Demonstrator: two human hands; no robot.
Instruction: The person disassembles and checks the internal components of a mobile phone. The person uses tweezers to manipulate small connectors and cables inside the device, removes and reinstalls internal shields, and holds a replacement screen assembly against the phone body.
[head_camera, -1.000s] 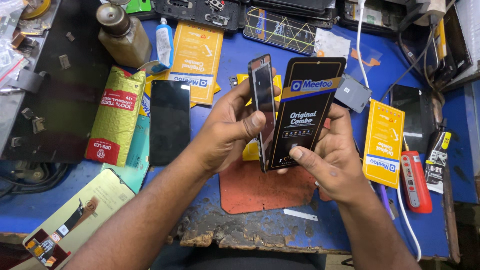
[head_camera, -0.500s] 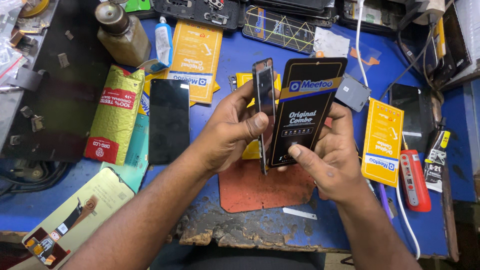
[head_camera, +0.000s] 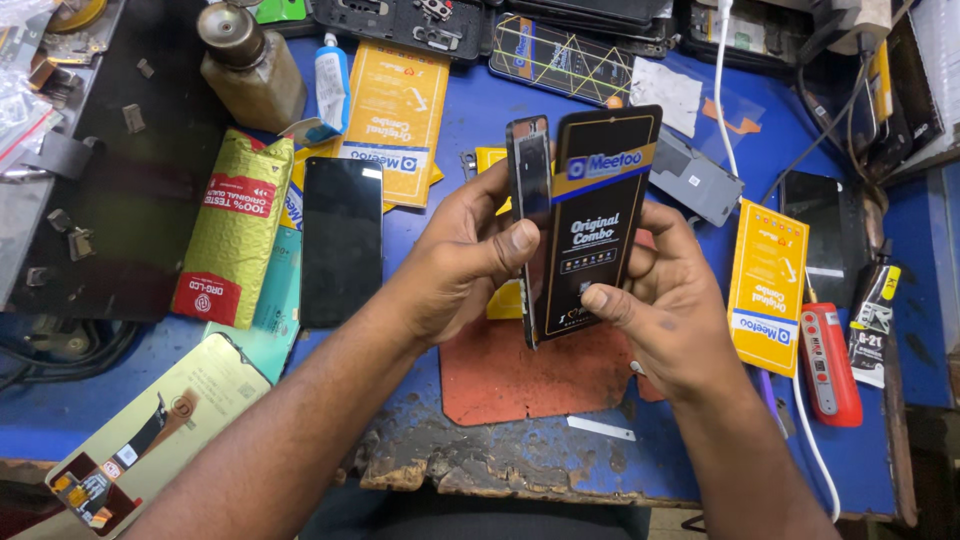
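Note:
My left hand (head_camera: 468, 262) grips a thin phone frame (head_camera: 528, 190), held upright on edge above the bench. My right hand (head_camera: 668, 305) holds a black replacement screen panel (head_camera: 600, 215) with a blue and gold printed film on its face. The panel stands tilted right beside the frame, their long edges touching or nearly so. Both are held over a worn red mat (head_camera: 535, 375) on the blue workbench (head_camera: 560, 100).
A dark phone (head_camera: 342, 240) lies left of my hands next to a green and red pouch (head_camera: 237, 225). Several orange packets (head_camera: 392, 110), a glue bottle (head_camera: 330, 85), a brown bottle (head_camera: 250, 65), a red tool (head_camera: 830, 365) and a white cable (head_camera: 722, 90) crowd the bench.
Both hands have tipped the frame and the panel slightly more upright and closer together; nothing was let go.

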